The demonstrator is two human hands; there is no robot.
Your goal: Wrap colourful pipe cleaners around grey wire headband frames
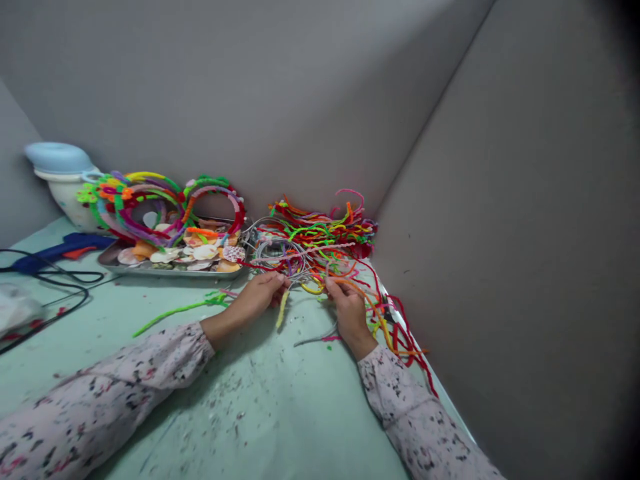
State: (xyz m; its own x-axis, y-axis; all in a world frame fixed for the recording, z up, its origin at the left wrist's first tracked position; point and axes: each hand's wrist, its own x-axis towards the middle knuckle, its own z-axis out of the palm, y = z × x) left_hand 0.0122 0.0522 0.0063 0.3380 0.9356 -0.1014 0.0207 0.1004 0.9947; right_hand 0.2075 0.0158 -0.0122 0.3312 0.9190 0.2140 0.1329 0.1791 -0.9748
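"What does the counter (280, 400) carry?"

"One metal tray (170, 271) of flat, pale pieces (203, 252), one blue glue gun (55, 254), and a heap (320, 232) of fuzzy stems, too tangled to count."

"How does each grip stand?"

"The left hand (266, 291) pinches one yellow stem (283, 310), just in front of the heap. The right hand (349, 312) is at an orange stem (367, 298); whether it pinches cannot be told."

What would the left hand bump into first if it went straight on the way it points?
Probably the loops of silver wire just beyond the left hand, though depth is hard to judge here.
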